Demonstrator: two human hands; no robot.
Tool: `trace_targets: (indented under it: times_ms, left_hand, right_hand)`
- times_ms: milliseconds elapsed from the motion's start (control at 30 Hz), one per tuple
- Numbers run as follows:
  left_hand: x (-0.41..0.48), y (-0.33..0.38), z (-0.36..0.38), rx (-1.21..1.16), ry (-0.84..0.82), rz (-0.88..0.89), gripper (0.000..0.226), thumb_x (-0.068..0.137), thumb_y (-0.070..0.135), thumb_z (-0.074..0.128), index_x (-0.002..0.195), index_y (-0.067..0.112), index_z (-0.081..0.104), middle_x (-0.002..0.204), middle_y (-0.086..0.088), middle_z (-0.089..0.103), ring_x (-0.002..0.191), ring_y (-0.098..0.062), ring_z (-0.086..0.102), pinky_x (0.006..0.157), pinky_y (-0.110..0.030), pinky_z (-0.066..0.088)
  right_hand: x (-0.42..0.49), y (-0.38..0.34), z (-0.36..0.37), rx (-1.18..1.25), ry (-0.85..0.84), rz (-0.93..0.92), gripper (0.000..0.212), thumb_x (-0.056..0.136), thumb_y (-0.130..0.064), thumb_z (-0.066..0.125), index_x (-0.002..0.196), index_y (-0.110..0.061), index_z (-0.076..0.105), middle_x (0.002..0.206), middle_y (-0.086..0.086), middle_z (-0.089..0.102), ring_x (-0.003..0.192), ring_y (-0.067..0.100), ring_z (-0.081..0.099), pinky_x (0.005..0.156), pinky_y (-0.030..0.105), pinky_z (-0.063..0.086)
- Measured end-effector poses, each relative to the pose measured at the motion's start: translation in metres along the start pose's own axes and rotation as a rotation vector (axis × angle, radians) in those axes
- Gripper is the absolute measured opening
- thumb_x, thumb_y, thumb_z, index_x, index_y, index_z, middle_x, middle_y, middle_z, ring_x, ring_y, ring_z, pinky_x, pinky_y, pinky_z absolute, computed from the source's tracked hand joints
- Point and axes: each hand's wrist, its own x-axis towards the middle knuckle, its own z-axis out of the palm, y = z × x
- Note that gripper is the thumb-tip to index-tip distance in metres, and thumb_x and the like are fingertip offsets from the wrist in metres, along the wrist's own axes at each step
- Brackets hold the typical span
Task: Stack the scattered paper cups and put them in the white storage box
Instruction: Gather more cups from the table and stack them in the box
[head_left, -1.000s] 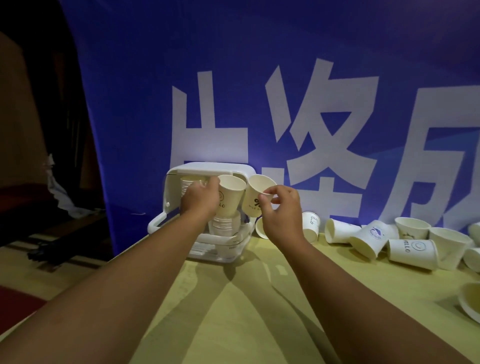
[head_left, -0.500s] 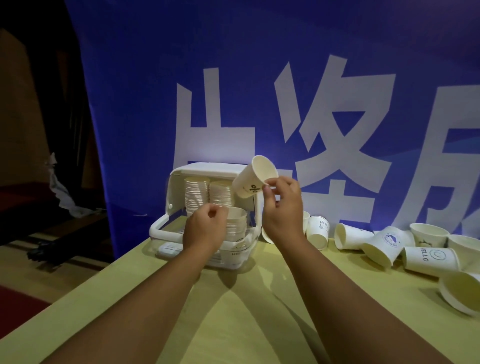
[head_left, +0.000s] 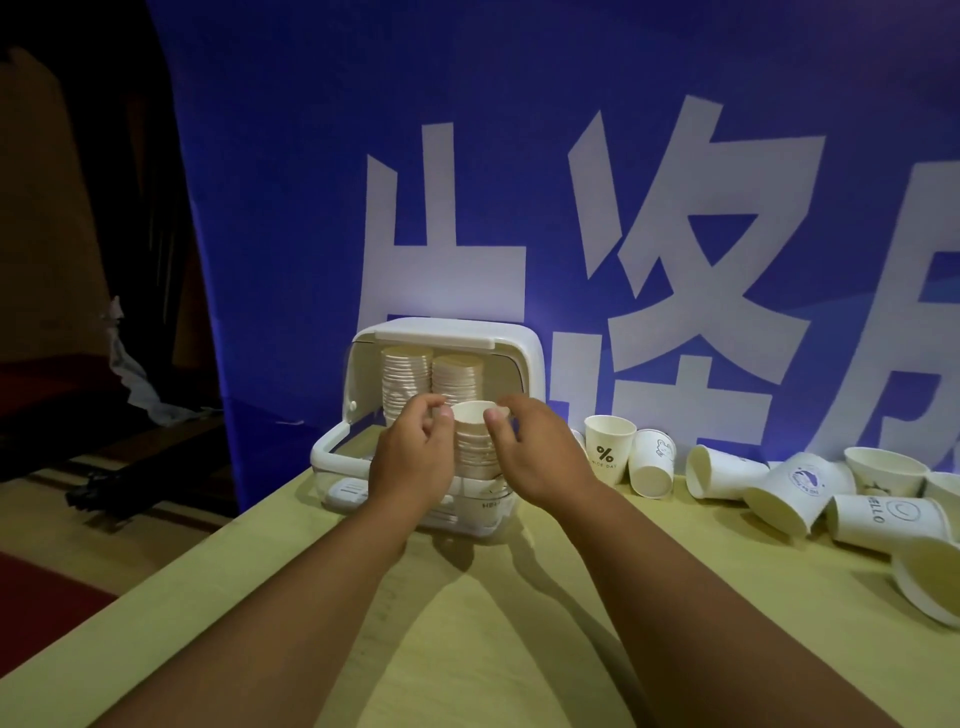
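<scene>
My left hand (head_left: 410, 465) and right hand (head_left: 543, 460) close on a stack of paper cups (head_left: 474, 449) from either side. The stack stands upright at the front of the white storage box (head_left: 531, 364). My left thumb presses the rim of the top cup on its left, with the other fingers (head_left: 423, 402) curled round the far side. My right thumb (head_left: 496, 414) presses the rim on the right, and those fingers bend behind the stack. My hands and the box's clear front wall hide the foot of the stack.

Deeper in the box, under the raised lid, two taller stacks (head_left: 408, 379) stand side by side and almost reach the top.

The box sits on the pale wooden table (head_left: 467, 649), close against a blue banner (head_left: 291, 182) with large white characters. To the right of the box, loose cups lie along the foot of the banner. A cup with a percent sign (head_left: 609, 454) stands upright. Just beside it a plain cup (head_left: 652, 465) is tipped over. Farther right, a cup with a round blue emblem (head_left: 800, 486) and a cup printed HELLO (head_left: 883, 519) lie on their sides, touching.
</scene>
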Motion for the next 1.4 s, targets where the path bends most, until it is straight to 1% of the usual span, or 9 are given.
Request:
trace_targets:
  times_ms: [100, 200, 333, 433, 533, 733, 1200, 1333, 1400]
  left_hand:
    - [0.000, -0.001, -0.001, 0.003, -0.028, 0.003, 0.026, 0.103, 0.040, 0.051, 0.125, 0.033, 0.063, 0.105, 0.011, 0.069, 0.094, -0.012, 0.065, 0.075, -0.033, 0.054]
    - [-0.001, -0.004, -0.004, 0.014, -0.053, 0.017, 0.023, 0.101, 0.038, 0.059, 0.117, 0.027, 0.071, 0.101, 0.010, 0.071, 0.091, -0.007, 0.065, 0.065, -0.021, 0.046]
    - [-0.005, 0.001, -0.009, 0.021, -0.030, 0.023, 0.018, 0.099, 0.036, 0.061, 0.112, 0.026, 0.068, 0.103, 0.009, 0.068, 0.091, -0.009, 0.064, 0.066, -0.024, 0.046]
    - [-0.018, 0.012, -0.007, 0.097, 0.096, 0.138, 0.007, 0.097, 0.032, 0.063, 0.101, 0.026, 0.062, 0.107, 0.006, 0.060, 0.092, -0.015, 0.058, 0.073, -0.033, 0.051]
    - [-0.036, 0.025, 0.003, 0.160, 0.028, 0.209, 0.012, 0.094, 0.030, 0.063, 0.083, 0.028, 0.057, 0.089, 0.009, 0.059, 0.080, -0.013, 0.058, 0.063, -0.028, 0.047]
    - [-0.066, 0.061, 0.040, 0.178, -0.136, 0.186, 0.022, 0.090, 0.032, 0.062, 0.069, 0.026, 0.058, 0.063, 0.008, 0.060, 0.062, -0.013, 0.056, 0.053, -0.027, 0.039]
    - [-0.158, 0.160, 0.182, 0.104, -0.487, 0.277, 0.018, 0.089, 0.037, 0.060, 0.073, 0.028, 0.060, 0.067, 0.008, 0.063, 0.064, -0.014, 0.060, 0.054, -0.028, 0.045]
    - [-0.183, 0.182, 0.225, -0.042, -0.631, 0.151, 0.009, 0.089, 0.027, 0.065, 0.080, 0.028, 0.065, 0.079, 0.008, 0.069, 0.073, -0.016, 0.066, 0.064, -0.035, 0.054]
    - [-0.196, 0.192, 0.245, -0.160, -0.711, 0.003, 0.004, 0.089, 0.025, 0.067, 0.090, 0.029, 0.066, 0.090, 0.007, 0.070, 0.070, -0.013, 0.067, 0.057, -0.031, 0.052]
  right_hand:
    - [-0.006, 0.005, 0.010, 0.034, 0.025, 0.058, 0.042, 0.102, -0.047, 0.045, 0.136, -0.025, 0.056, 0.125, -0.002, 0.067, 0.105, 0.013, 0.060, 0.081, 0.026, 0.049]
    - [-0.010, 0.008, 0.012, 0.129, 0.022, 0.125, 0.047, 0.101, -0.046, 0.049, 0.143, -0.025, 0.051, 0.130, -0.001, 0.065, 0.112, 0.016, 0.061, 0.082, 0.023, 0.047]
    - [-0.015, 0.007, 0.005, 0.226, -0.015, 0.158, 0.048, 0.100, -0.043, 0.054, 0.144, -0.027, 0.048, 0.133, -0.004, 0.062, 0.115, 0.017, 0.061, 0.083, 0.026, 0.049]
    - [-0.025, 0.012, -0.011, 0.254, 0.027, 0.195, 0.034, 0.098, -0.039, 0.059, 0.130, -0.029, 0.058, 0.119, -0.011, 0.064, 0.104, 0.013, 0.064, 0.081, 0.026, 0.053]
    - [-0.042, 0.024, -0.031, 0.188, 0.089, 0.200, 0.003, 0.096, -0.031, 0.062, 0.095, -0.031, 0.065, 0.088, -0.016, 0.066, 0.081, 0.009, 0.064, 0.063, 0.018, 0.045]
    - [-0.079, 0.050, -0.087, 0.078, 0.097, 0.232, 0.015, 0.094, -0.028, 0.064, 0.081, -0.034, 0.062, 0.075, -0.014, 0.066, 0.070, 0.007, 0.063, 0.059, 0.018, 0.045]
    - [-0.188, 0.168, -0.267, -0.156, 0.215, 0.491, 0.007, 0.092, -0.027, 0.066, 0.087, -0.031, 0.068, 0.079, -0.013, 0.069, 0.074, 0.004, 0.064, 0.068, 0.025, 0.056]
    - [-0.209, 0.204, -0.308, -0.244, 0.311, 0.615, 0.005, 0.090, -0.024, 0.066, 0.093, -0.026, 0.069, 0.088, -0.008, 0.071, 0.076, 0.007, 0.063, 0.071, 0.035, 0.059]
    - [-0.216, 0.221, -0.325, -0.248, 0.373, 0.674, 0.023, 0.088, -0.021, 0.066, 0.110, -0.023, 0.066, 0.099, -0.004, 0.069, 0.082, 0.014, 0.064, 0.074, 0.039, 0.059]
